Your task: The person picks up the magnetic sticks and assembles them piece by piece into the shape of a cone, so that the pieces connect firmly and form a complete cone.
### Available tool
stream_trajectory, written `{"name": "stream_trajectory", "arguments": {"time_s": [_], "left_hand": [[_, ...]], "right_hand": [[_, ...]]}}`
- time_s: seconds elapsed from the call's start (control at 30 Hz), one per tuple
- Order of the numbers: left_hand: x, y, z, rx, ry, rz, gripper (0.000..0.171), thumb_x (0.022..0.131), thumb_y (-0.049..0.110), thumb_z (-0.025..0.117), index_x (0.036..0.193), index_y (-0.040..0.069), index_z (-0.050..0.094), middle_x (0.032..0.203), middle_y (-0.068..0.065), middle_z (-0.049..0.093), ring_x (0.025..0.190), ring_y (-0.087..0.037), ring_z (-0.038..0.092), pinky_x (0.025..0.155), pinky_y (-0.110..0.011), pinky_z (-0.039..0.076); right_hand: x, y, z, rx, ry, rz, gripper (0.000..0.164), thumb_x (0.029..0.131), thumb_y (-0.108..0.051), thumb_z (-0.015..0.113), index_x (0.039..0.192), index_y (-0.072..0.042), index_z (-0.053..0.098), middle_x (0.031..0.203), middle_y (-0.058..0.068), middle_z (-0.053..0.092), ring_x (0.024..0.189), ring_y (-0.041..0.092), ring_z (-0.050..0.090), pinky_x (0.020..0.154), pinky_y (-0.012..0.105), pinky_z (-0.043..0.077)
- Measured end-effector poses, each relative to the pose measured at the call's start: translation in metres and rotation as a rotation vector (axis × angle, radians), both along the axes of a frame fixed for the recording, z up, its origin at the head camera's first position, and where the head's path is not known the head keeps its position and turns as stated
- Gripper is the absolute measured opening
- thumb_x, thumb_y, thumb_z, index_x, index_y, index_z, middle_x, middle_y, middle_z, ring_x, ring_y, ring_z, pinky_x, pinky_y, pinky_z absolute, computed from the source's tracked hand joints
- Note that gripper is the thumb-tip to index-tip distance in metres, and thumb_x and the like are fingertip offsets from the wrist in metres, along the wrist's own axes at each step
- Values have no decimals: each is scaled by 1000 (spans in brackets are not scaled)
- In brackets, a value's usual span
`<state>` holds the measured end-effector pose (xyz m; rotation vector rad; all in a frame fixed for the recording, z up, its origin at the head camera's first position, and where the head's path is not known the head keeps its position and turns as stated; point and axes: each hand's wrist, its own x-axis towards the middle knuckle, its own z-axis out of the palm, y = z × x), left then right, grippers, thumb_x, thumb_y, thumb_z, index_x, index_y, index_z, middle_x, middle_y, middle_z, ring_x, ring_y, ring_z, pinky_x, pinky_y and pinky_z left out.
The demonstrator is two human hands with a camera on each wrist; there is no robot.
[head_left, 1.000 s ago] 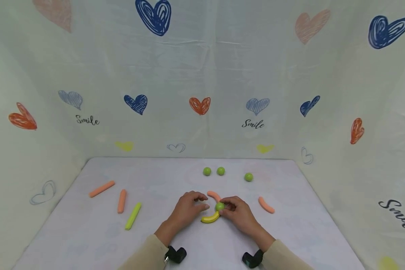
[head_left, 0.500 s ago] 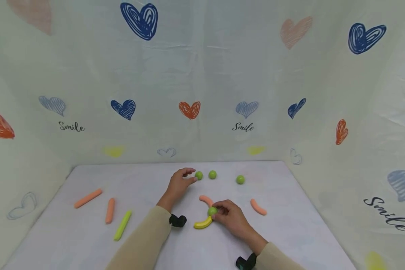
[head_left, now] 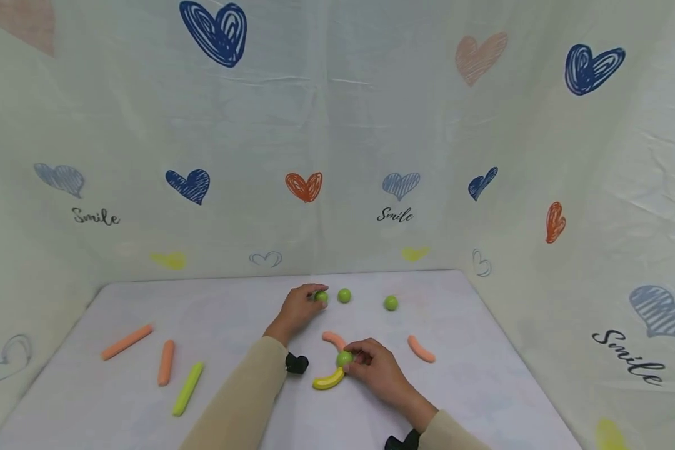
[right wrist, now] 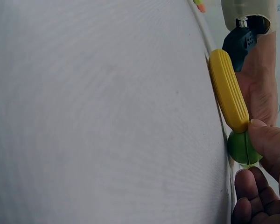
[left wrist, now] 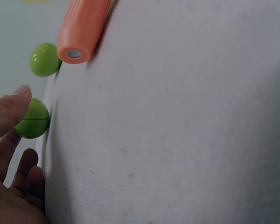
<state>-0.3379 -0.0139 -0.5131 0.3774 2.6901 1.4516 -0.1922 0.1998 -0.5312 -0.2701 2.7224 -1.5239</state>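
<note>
My left hand [head_left: 297,311] pinches a green ball [head_left: 322,297] at the back of the table between thumb and fingers. The left wrist view shows the thumb over that ball [left wrist: 36,120]. Near the table's middle, my right hand [head_left: 381,372] holds a second green ball [head_left: 344,359] by its side. A curved orange stick [head_left: 334,339] meets this ball from behind, and a curved yellow stick [head_left: 329,379] meets it from the front. In the right wrist view the yellow stick [right wrist: 229,91] has ribbed sides and its end sits against the ball [right wrist: 241,148].
Two more green balls, one near [head_left: 344,295] and one farther right [head_left: 391,303], lie along the back. A loose curved orange stick [head_left: 421,349] is right of my right hand. Leftward lie two straight orange sticks [head_left: 127,342] [head_left: 166,362] and a yellow-green stick [head_left: 188,389].
My left hand has left the joined pieces, reached to the back of the table and closed around a green ball. The right hand stays at its ball. The head view has shifted rightward.
</note>
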Motion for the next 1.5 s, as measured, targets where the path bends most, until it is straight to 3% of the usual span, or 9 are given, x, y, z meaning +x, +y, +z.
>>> {"name": "stream_trajectory", "arguments": {"time_s": [0.37,0.67,0.8,1.03,1.17,1.5], "left_hand": [[3,-6,-3,-12,-4,80,28,95,11,77,122,13,69,127,-8,70,120,-29,62,106,-50,51],[7,-10,-1,-48,4,55,42,97,10,75,137,8,67,132,-11,69,120,-27,64,108,-47,51],[17,-16,0,-51,8,36,38,97,11,75,134,9,69,125,-9,70,113,-25,65,103,-47,54],[45,-23,-1,-44,-22,20,36,95,13,78,130,13,71,118,-4,72,109,-21,67,99,-45,56],[58,-25,-1,-86,-9,13,33,95,14,79,127,13,73,117,-3,73,109,-22,66,99,-46,56],[71,-21,-2,-151,27,-50,30,94,15,80,124,12,74,114,-2,73,108,-22,64,99,-47,54]], "right_hand": [[3,-1,3,20,6,3,30,90,-22,85,117,-15,76,103,-1,65,86,6,58,73,21,49],[2,-2,3,16,11,10,30,90,-21,85,117,-15,76,104,-1,66,86,6,58,74,21,50],[1,0,2,17,16,7,29,89,-21,86,116,-16,76,105,0,66,87,6,60,76,21,51],[2,1,1,13,13,3,29,89,-21,86,115,-15,75,104,-1,66,87,6,59,75,21,51],[1,2,2,1,13,-1,29,88,-20,87,114,-15,74,102,-1,65,86,7,59,74,21,51],[1,2,1,-2,7,2,29,89,-21,86,115,-15,73,100,-1,64,86,8,59,74,21,50]]}}
